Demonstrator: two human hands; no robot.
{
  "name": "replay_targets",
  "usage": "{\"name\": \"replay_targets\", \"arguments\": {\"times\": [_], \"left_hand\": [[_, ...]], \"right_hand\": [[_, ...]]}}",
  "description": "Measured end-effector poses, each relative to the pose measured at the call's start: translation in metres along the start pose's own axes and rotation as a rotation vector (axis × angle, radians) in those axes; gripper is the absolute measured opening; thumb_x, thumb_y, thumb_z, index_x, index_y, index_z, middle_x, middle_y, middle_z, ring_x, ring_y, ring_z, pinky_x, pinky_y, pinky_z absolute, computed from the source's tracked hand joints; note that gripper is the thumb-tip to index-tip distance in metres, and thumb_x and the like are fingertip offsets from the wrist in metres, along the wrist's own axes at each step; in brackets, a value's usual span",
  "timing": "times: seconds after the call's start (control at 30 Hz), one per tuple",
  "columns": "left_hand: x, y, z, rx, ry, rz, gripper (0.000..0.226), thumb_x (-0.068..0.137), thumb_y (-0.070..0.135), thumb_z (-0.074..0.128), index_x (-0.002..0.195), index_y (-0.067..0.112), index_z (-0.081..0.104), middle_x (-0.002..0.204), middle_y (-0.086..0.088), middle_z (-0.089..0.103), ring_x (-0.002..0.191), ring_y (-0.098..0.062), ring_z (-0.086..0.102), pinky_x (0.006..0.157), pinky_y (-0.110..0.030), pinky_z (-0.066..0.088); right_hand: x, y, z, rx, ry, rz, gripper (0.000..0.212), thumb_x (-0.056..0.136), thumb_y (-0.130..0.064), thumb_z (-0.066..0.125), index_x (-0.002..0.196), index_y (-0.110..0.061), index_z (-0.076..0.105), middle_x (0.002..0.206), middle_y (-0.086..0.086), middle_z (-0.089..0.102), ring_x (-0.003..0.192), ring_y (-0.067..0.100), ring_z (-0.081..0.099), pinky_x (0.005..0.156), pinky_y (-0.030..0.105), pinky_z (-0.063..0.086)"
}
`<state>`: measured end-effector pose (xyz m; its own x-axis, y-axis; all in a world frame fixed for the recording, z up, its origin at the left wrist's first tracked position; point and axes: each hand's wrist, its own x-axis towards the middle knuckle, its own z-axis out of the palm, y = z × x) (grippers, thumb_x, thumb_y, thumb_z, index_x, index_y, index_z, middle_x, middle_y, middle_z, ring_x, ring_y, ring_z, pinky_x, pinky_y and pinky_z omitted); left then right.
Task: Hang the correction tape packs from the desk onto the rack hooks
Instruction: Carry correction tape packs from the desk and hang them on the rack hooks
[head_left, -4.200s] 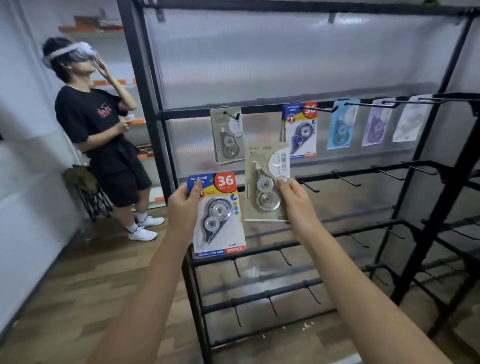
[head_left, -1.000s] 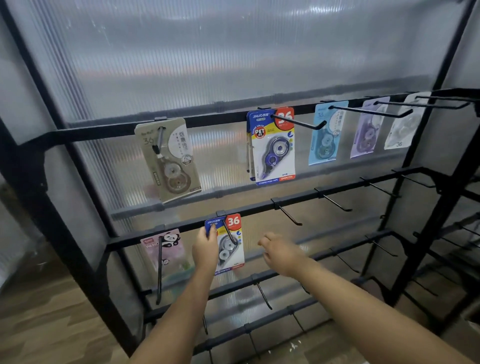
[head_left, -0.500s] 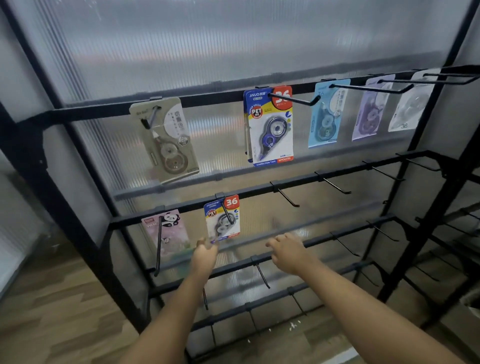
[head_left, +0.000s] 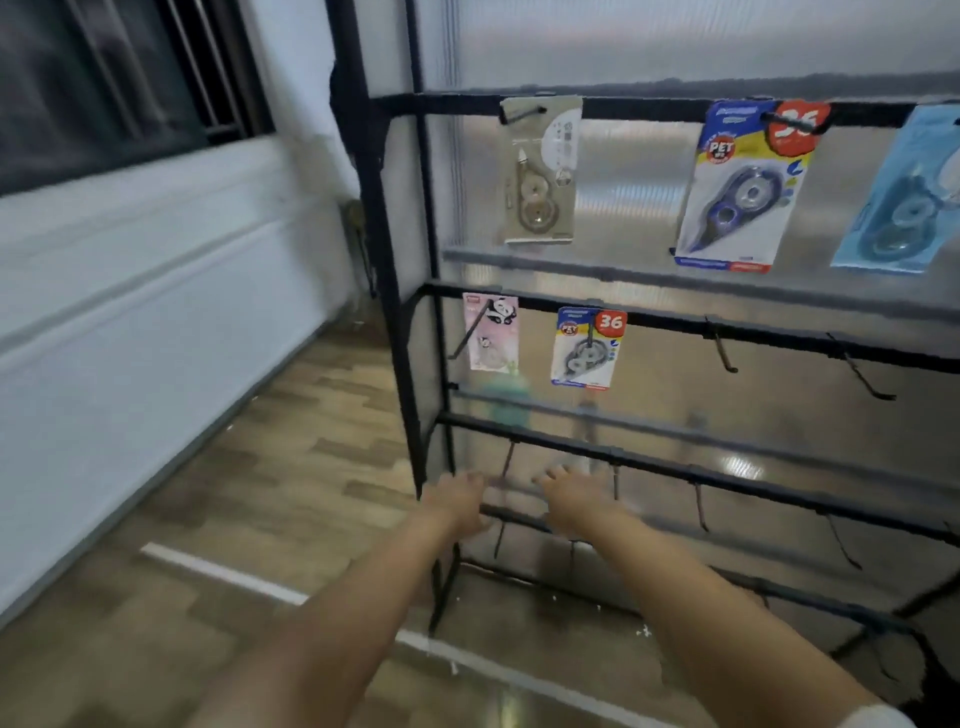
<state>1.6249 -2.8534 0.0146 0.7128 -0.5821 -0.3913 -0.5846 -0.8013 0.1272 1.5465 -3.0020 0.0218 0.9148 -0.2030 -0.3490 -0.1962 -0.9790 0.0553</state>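
At the rack front: both hands low before the third rail, well below the hung packs.
Left hand (head_left: 457, 501): fingers loosely extended, holding nothing.
Right hand (head_left: 576, 493): same — relaxed, empty; motion blur hides finer detail.
Hung packs: beige pack (head_left: 540, 171), blue-yellow pack (head_left: 745, 187) and light-blue pack (head_left: 904, 192) on the top rail; panda pack (head_left: 491, 332) and small "36" pack (head_left: 588, 348) on the second rail.
Step in hand (judgement): between hangings — one pack placed, hands free.
Next move (judgement): fetch another pack; the counter is out of view, so a turn away from the rack (head_left: 363, 208) is needed.
Open room: bare hooks (head_left: 719, 345) on the second rail to the right, and on the lower rails.
Edges: hook tips project toward the hands; rack post just left of the left hand; wood floor (head_left: 249, 493) open to the left.
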Motion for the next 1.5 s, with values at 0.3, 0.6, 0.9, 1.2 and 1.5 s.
{"name": "replay_targets", "arguments": {"times": [0.3,0.6,0.9,1.2,1.5], "left_hand": [[-0.156,-0.131,0.016,-0.140,0.107,-0.416,0.063,0.099,0.039,0.043,0.150,0.008,0.023,0.152,-0.016,0.027,0.139,-0.032,0.027,0.109,-0.040,0.028],[-0.376,-0.278,0.084,-0.311,-0.006,-0.804,0.060,0.089,0.048,0.051,0.140,0.016,0.044,0.143,-0.012,0.045,0.128,-0.033,0.045,0.103,-0.040,0.041],[-0.597,-0.420,0.157,-0.372,0.003,-1.094,0.059,0.091,0.049,0.054,0.131,0.006,0.047,0.135,-0.016,0.051,0.122,-0.034,0.050,0.098,-0.041,0.043],[-0.714,-0.546,0.175,-0.402,0.092,-1.280,0.055,0.096,0.043,0.048,0.139,0.008,0.043,0.138,-0.016,0.049,0.122,-0.033,0.050,0.096,-0.037,0.041],[-0.763,-0.714,0.137,-0.441,0.286,-1.371,0.060,0.097,0.044,0.047,0.147,0.013,0.031,0.147,-0.014,0.037,0.134,-0.033,0.036,0.106,-0.042,0.033]], "right_hand": [[-0.004,-0.198,-0.029,-0.032,-0.011,-0.357,0.050,0.099,-0.017,0.038,0.147,-0.012,0.025,0.150,0.009,0.030,0.135,0.030,0.031,0.105,0.044,0.032],[-0.085,-0.453,-0.003,-0.215,-0.074,-0.808,0.047,0.092,-0.010,0.042,0.139,-0.013,0.038,0.138,0.012,0.043,0.124,0.031,0.045,0.099,0.041,0.044],[-0.205,-0.705,-0.006,-0.302,-0.026,-1.141,0.055,0.094,-0.030,0.048,0.146,-0.019,0.033,0.147,0.012,0.035,0.134,0.031,0.035,0.107,0.044,0.036],[-0.237,-0.893,-0.026,-0.423,0.071,-1.320,0.058,0.096,-0.045,0.045,0.146,-0.017,0.035,0.147,0.015,0.039,0.131,0.033,0.041,0.106,0.042,0.038],[-0.204,-1.076,-0.073,-0.421,0.162,-1.366,0.054,0.097,-0.041,0.046,0.144,-0.019,0.034,0.147,0.010,0.036,0.134,0.031,0.033,0.105,0.046,0.034]]}}
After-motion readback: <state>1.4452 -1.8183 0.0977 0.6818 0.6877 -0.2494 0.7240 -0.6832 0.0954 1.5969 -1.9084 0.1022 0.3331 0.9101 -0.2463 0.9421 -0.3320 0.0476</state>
